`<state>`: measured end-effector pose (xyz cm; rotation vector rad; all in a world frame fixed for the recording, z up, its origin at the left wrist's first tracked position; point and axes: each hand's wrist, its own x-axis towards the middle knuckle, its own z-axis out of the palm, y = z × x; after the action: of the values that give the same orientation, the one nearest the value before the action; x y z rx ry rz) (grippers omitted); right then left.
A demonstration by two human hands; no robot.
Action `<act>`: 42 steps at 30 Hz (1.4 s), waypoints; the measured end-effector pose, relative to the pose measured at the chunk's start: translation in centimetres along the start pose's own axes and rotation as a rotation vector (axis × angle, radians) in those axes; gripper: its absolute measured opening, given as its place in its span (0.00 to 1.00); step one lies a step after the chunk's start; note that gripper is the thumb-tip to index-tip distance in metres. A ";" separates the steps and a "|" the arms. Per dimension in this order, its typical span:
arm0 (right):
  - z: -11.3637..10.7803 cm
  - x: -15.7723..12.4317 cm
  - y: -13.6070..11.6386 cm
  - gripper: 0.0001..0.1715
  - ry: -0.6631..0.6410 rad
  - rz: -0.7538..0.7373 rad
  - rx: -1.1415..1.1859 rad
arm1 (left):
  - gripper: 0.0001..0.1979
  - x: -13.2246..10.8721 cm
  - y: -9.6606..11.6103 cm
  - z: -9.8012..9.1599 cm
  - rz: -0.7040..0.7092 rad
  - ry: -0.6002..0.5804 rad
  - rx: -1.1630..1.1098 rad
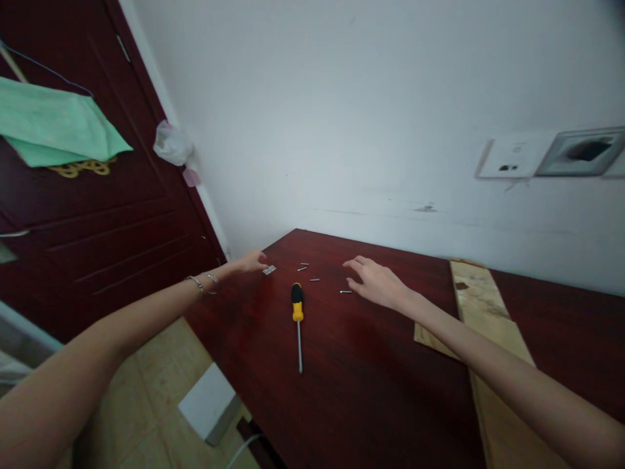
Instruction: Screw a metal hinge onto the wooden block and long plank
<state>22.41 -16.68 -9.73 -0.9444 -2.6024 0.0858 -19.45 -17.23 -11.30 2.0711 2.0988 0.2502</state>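
My left hand (251, 262) is at the table's left side, thumb and fingers slightly apart. Right by its thumb lies a small metal hinge (269, 270); whether they touch is hard to tell. My right hand (377, 281) hovers over the table with fingers curved and apart, holding nothing. Close to its thumb is a screw (346, 292). Between my hands lie more screws, one in the middle (315, 280) and a pair farther back (303, 268). A screwdriver (297, 309) with a black and yellow handle points its shaft toward me.
Wooden boards (481, 299) lie on the right of the dark red table (381, 384), under my right forearm. Behind is a white wall with a socket (510, 157). A white box (209, 400) sits below the table's left edge, near a dark red door (122, 221).
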 end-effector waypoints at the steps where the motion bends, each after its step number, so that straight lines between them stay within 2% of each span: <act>1: 0.3 0.2 -0.2 0.23 -0.013 -0.018 0.001 | 0.18 -0.5 -0.5 0.1 -0.013 -0.018 0.028; 4: 1.0 0.8 -0.5 0.23 -0.050 -0.072 0.004 | 0.16 -1.3 -1.4 0.2 -0.004 -0.061 0.128; 6: 1.5 1.2 -0.6 0.22 -0.070 -0.101 0.005 | 0.18 -1.3 -1.7 0.1 0.045 -0.086 0.194; 9: 2.0 1.7 -0.6 0.22 -0.085 -0.128 0.005 | 0.25 -0.5 -1.8 -0.1 0.121 -0.109 0.298; 11: 2.3 1.8 -0.4 0.22 -0.087 -0.137 0.003 | 0.26 0.4 -1.6 0.1 0.168 -0.120 0.367; 16: 2.3 1.2 0.6 0.21 -0.098 -0.128 0.004 | 0.18 2.2 -0.7 0.7 0.310 -0.148 0.518; 22: 1.8 -0.2 2.5 0.21 -0.126 -0.082 -0.013 | 0.16 2.4 -0.3 0.6 0.449 -0.181 0.653; 32: 1.3 -1.5 3.9 0.20 -0.114 -0.039 -0.031 | 0.09 2.3 0.5 0.6 0.544 -0.196 0.784; 42: 0.9 -2.5 4.1 0.20 -0.105 -0.020 -0.039 | 0.12 2.0 1.0 0.5 0.590 -0.214 0.837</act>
<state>26.34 -14.96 -12.14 -0.9514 -2.7185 0.0822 -18.40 -15.20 -11.56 2.9547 1.5337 -0.8875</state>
